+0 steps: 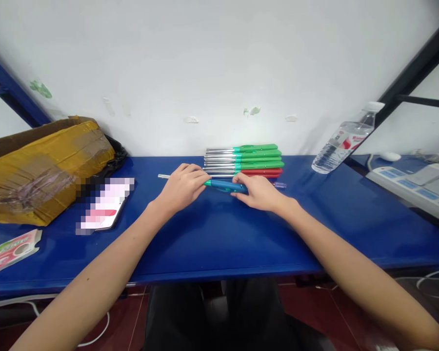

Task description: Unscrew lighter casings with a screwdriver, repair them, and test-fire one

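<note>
Both my hands are on a blue-handled long-stemmed gas lighter (pixel 225 185), held level just above or on the tabletop. My left hand (pixel 185 186) covers its stem and teal collar. A pale metallic tip pokes out left of the fingers. My right hand (pixel 255 191) pinches the end of the blue handle between thumb and fingers. Just behind lies a row of similar lighters with silver stems, several with green handles (pixel 261 155). A red-handled lighter (pixel 265 173) lies at the row's near side. A thin clear purple piece (pixel 280 185) shows beyond my right hand, partly hidden.
The blue table (pixel 219 243) meets a white wall. At left are a taped cardboard box (pixel 54 170), a phone (pixel 109 204) and a flat printed card (pixel 14 249). A water bottle (pixel 346 139) leans at right, near a white power strip (pixel 413 187).
</note>
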`<state>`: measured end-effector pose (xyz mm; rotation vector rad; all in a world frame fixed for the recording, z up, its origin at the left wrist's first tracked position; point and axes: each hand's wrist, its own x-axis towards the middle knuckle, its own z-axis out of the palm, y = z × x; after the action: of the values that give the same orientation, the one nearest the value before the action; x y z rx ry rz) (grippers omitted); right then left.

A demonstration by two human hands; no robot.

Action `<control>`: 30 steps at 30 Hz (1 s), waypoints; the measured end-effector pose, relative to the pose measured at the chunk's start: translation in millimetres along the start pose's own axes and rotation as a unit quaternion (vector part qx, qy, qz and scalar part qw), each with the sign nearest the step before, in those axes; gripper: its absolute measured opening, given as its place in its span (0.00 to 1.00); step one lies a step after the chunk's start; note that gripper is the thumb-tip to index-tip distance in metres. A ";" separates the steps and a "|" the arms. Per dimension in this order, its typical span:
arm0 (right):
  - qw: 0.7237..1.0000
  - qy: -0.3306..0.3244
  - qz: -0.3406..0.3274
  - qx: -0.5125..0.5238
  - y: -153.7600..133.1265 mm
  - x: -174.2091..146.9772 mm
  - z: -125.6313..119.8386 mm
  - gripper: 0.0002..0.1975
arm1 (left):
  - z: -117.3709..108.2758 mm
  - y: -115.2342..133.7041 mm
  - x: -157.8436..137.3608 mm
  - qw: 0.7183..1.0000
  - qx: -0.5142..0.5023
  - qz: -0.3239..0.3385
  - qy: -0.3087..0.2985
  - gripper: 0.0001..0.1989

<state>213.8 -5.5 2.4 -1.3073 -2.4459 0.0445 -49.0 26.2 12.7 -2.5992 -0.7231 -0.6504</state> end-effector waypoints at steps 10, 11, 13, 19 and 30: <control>0.983 -0.048 0.063 0.165 -8.2 2.2 -4.4 0.18 | -4.9 12.2 6.0 0.996 -0.060 0.000 0.070 0.19; 0.977 -0.056 0.072 0.194 -9.1 2.1 -5.1 0.20 | -5.3 12.9 6.2 0.995 -0.065 -0.002 0.071 0.19; 0.955 -0.076 0.092 0.272 -11.7 2.2 -5.7 0.23 | -6.1 14.1 6.3 0.993 -0.070 -0.011 0.094 0.18; 0.835 -0.097 0.128 0.526 -20.6 6.3 0.9 0.24 | -5.0 25.9 6.6 0.966 -0.139 -0.063 0.209 0.09; 0.604 -0.224 0.180 0.744 -34.6 7.4 13.4 0.18 | 12.8 39.1 18.5 0.736 -0.578 -0.343 0.081 0.22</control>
<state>178.0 -17.3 -1.1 -0.8024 -1.2725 2.1436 -8.9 7.8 3.2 -3.1102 -1.6391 -2.0882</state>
